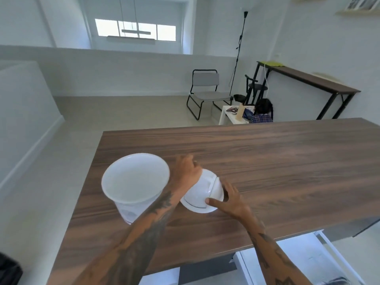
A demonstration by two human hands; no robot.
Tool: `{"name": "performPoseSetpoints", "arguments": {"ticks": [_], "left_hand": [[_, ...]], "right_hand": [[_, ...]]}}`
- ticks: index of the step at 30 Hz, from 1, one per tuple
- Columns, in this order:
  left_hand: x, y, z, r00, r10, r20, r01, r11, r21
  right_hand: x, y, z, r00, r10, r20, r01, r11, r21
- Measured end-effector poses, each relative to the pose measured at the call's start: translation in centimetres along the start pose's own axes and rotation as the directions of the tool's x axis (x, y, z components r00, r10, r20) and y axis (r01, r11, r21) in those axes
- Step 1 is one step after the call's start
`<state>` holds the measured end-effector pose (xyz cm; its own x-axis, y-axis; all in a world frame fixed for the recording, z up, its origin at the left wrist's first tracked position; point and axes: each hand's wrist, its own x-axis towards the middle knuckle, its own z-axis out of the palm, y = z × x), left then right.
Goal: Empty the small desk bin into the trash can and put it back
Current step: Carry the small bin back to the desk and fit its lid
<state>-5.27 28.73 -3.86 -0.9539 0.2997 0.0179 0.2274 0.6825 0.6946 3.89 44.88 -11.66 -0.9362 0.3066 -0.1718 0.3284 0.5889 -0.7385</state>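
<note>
A small white desk bin point(134, 183) stands upright on the wooden desk point(267, 161) near its left edge; its mouth is uncovered and the inside looks empty. Just to its right lies the bin's white domed lid point(202, 192), tilted on the desk top. My left hand point(186, 169) grips the lid's far upper edge, with the forearm crossing in front of the bin. My right hand point(229, 199) holds the lid's near right side, thumb pressed on its rim. No trash can is in sight.
A white drawer unit point(298, 258) sits below the desk's near edge. Across the room are a grey folding chair point(207, 92), a low white table point(232, 116) with a person crouched beside it, and a long dark side table point(312, 79).
</note>
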Motion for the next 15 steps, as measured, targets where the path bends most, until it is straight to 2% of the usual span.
{"name": "performPoseSetpoints", "arguments": {"ticks": [2,4,8,11,15], "left_hand": [[1.3,-2.2,1.4,0.986,-0.165,0.013,0.164,0.986,0.029],[1.4,-4.1,2.7,0.961,-0.265,0.076,0.268,0.963,-0.032],[1.1,-4.8,4.6,0.946,-0.310,0.099,0.322,0.936,-0.141],[1.0,-2.6,3.4,0.958,-0.282,0.059,0.288,0.943,-0.165],[1.0,3.0,-2.2,0.990,-0.096,-0.100,0.083,0.988,-0.128]], "right_hand": [[0.5,1.0,-0.2,1.000,-0.021,-0.002,0.021,1.000,0.003],[1.4,1.7,-0.6,0.999,-0.044,0.010,0.044,0.999,0.021],[2.7,2.6,-1.8,0.995,-0.072,0.067,0.065,0.992,0.109],[2.7,1.6,-3.7,0.991,-0.129,0.037,0.116,0.964,0.238],[1.9,-3.4,-8.0,0.970,-0.239,-0.044,0.238,0.900,0.366]]}}
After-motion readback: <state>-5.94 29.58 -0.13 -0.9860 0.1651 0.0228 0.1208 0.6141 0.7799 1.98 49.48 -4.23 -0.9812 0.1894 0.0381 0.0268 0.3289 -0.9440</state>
